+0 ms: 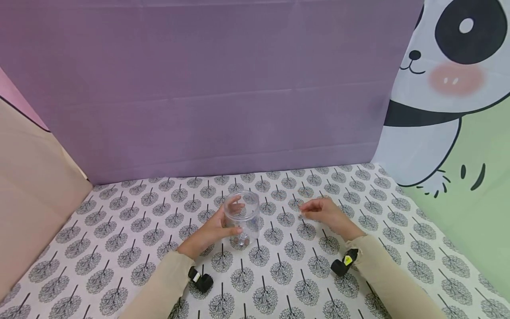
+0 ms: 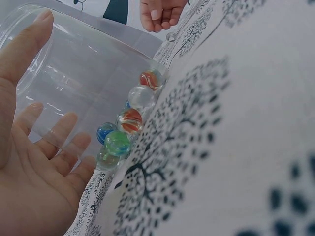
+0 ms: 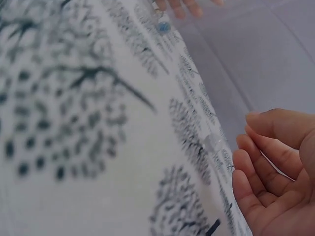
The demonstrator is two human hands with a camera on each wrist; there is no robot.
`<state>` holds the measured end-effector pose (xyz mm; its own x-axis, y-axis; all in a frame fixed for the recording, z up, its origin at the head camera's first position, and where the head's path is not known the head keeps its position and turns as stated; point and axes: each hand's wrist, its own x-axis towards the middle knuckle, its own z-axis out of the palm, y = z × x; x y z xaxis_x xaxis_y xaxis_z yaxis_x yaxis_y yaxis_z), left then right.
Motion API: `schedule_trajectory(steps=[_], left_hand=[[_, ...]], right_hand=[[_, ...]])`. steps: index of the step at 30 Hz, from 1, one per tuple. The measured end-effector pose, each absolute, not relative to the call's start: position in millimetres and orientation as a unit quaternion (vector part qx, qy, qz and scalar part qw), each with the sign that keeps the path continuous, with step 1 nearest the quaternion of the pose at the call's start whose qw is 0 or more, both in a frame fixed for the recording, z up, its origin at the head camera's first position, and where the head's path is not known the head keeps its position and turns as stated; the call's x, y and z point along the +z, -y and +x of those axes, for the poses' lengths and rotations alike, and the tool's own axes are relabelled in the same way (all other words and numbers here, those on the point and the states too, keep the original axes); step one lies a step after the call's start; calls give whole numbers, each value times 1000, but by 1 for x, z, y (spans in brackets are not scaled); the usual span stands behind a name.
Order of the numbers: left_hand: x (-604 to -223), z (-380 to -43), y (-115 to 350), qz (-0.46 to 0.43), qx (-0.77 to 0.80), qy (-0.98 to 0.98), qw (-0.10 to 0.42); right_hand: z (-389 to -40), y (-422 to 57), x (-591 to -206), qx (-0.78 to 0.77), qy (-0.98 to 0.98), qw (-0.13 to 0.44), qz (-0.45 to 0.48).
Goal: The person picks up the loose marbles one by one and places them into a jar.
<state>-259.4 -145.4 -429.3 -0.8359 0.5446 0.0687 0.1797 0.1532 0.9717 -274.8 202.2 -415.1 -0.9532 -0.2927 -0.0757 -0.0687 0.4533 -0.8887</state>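
Observation:
A clear, wide-mouthed plastic jar (image 1: pixel 251 223) stands upright on the patterned cloth. My left hand (image 1: pixel 213 228) grips it from the left, the thumb on the near side and the fingers round the far side. Several glass marbles (image 2: pixel 117 142), orange, blue, green and clear, lie at its bottom in the left wrist view. To the right of the jar, a single clear marble (image 1: pixel 300 216) rests on the cloth. My right hand (image 1: pixel 324 212) hovers close by it, fingers loosely bent, thumb tip near the index finger, holding nothing.
A white cloth (image 1: pixel 139 266) printed with dark trees covers the table. Behind it hangs a purple curtain (image 1: pixel 223 110), with a panda-print sheet (image 1: pixel 422 146) at the right. Each wrist wears a small black camera.

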Motion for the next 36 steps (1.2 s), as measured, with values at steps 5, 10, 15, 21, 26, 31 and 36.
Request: schedule_trajectory(steps=[5, 10, 15, 21, 26, 31, 36], left_hand=[[-429, -259, 146, 243, 605, -744, 151], [-429, -258, 146, 242, 604, -744, 151], [-429, -259, 145, 238, 603, -747, 151], [-429, -259, 145, 240, 599, -749, 149], [-429, -260, 145, 242, 596, -752, 144], [-430, -260, 145, 241, 597, -751, 145], [-431, -260, 145, 234, 602, -749, 150]], right_hand=[[-276, -204, -418, -499, -854, 104, -103], [-278, -207, -422, -503, -851, 96, -115], [-279, -208, -423, -504, -850, 94, -122], [-279, -207, -424, -503, -850, 107, -114], [-280, -207, -425, -501, -849, 114, -123], [-280, -203, -424, -481, -862, 115, -109], [-281, -199, -424, -462, -874, 118, -95]])
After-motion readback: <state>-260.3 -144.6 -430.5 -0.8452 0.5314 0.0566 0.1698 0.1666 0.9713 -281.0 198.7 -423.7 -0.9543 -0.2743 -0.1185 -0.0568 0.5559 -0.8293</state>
